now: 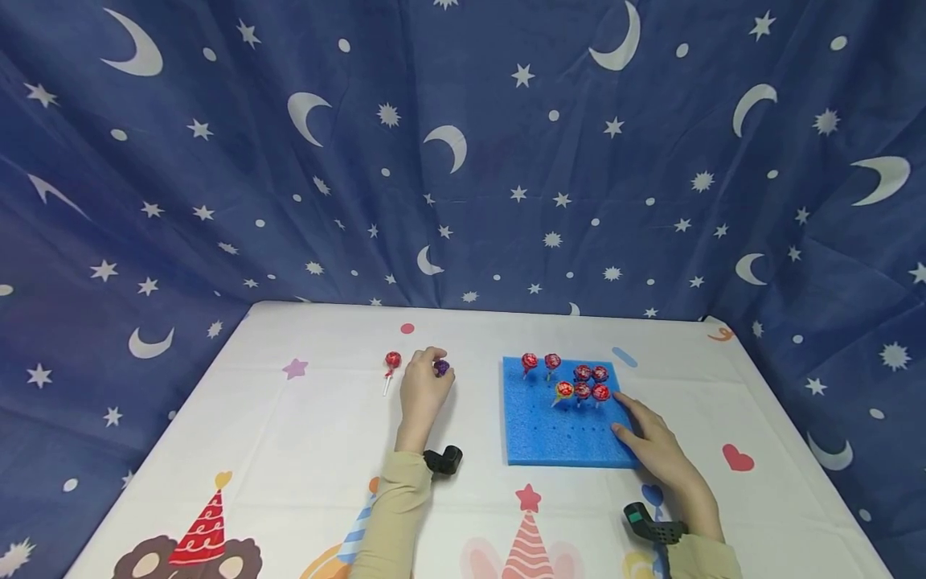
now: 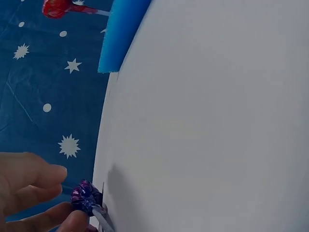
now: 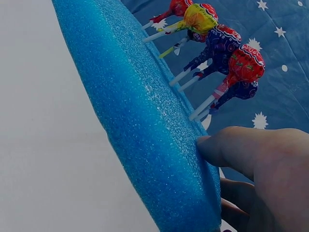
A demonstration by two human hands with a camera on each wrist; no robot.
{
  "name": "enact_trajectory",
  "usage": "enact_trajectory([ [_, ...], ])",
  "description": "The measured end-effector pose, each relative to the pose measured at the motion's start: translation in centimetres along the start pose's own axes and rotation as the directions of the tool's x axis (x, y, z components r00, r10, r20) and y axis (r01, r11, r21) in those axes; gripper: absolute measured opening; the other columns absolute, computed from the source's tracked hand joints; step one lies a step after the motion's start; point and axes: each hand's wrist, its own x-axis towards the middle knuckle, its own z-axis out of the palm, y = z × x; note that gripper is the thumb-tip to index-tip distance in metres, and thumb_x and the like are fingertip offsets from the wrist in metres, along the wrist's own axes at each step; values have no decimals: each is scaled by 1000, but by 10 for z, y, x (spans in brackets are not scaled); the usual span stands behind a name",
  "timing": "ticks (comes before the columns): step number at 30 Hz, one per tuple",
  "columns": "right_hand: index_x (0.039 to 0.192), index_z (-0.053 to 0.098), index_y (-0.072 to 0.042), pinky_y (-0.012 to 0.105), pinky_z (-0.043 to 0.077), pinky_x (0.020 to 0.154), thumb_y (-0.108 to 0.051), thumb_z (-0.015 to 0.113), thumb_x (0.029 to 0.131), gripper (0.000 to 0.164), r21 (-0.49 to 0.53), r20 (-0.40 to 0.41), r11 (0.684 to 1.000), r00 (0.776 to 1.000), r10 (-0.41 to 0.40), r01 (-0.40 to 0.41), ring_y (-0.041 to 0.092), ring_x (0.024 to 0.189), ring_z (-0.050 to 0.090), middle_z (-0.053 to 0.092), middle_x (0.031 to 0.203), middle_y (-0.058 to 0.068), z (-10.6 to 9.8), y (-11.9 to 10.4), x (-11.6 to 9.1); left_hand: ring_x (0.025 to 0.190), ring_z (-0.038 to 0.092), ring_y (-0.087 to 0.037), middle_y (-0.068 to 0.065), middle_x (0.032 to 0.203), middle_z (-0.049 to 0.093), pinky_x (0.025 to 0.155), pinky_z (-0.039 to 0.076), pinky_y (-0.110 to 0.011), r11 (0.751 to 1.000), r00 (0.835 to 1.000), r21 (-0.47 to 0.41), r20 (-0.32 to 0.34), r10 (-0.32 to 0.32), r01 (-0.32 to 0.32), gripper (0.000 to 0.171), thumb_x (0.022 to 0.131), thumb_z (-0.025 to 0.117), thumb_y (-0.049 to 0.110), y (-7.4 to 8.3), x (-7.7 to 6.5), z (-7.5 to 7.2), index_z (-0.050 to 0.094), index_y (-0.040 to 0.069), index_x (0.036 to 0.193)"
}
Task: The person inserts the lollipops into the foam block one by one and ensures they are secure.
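My left hand (image 1: pixel 425 390) pinches a lollipop in a dark purple wrapper (image 2: pixel 87 197) between thumb and fingertips, above the white tabletop. Just left of that hand a red-wrapped lollipop (image 1: pixel 393 360) lies on the table, its white stick towards me. My right hand (image 1: pixel 657 444) rests against the right edge of a blue foam board (image 1: pixel 535 438), thumb on its top and the other fingers along its side. Several lollipops stand in the board by their sticks, among them a yellow-and-red one (image 3: pixel 200 18) and a red one (image 3: pixel 246 64).
Rows of small holes (image 1: pixel 567 437) show in the front part of the board. The white tablecloth (image 1: pixel 289 434) carries printed party figures. Behind the table hangs a dark blue curtain (image 1: pixel 492 241) with moons and stars. Each wrist wears a black camera (image 1: pixel 444 460).
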Motion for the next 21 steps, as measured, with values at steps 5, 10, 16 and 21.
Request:
enact_trajectory([
  [5, 151, 25, -11, 75, 17, 102, -31, 50, 98, 62, -3, 3, 1000, 1000, 5, -5, 56, 141, 11, 17, 155, 29, -1, -1, 1, 93, 66, -35, -15, 109, 64, 76, 53, -45, 997, 1000, 75, 13, 29, -30, 28, 82, 69, 11, -3, -1, 3, 67, 7, 109],
  [10, 151, 25, -11, 75, 16, 102, -31, 50, 98, 62, -6, -2, 1000, 1000, 3, -3, 56, 140, 11, 17, 155, 29, -1, -1, 2, 91, 67, -36, -18, 110, 63, 77, 53, -46, 996, 998, 77, 36, 46, -49, 31, 82, 69, 6, -6, 1, 5, 66, 5, 112],
  [16, 151, 25, -11, 76, 15, 102, -30, 50, 98, 62, 10, -4, 1000, 1000, -3, 3, 56, 141, 11, 17, 156, 29, -1, 0, 1, 93, 66, -38, -21, 111, 62, 81, 52, -47, 994, 996, 83, 63, 63, -68, 37, 79, 66, -2, -8, 1, 8, 65, 4, 115],
  [21, 151, 26, -11, 77, 16, 102, -30, 50, 98, 62, 10, -8, 1000, 1000, -4, 5, 56, 141, 11, 18, 155, 29, 0, 1, 1, 90, 65, -38, -22, 110, 61, 79, 52, -47, 994, 993, 67, 76, 85, -90, 37, 77, 64, -6, -9, 0, 9, 65, 3, 113],
])
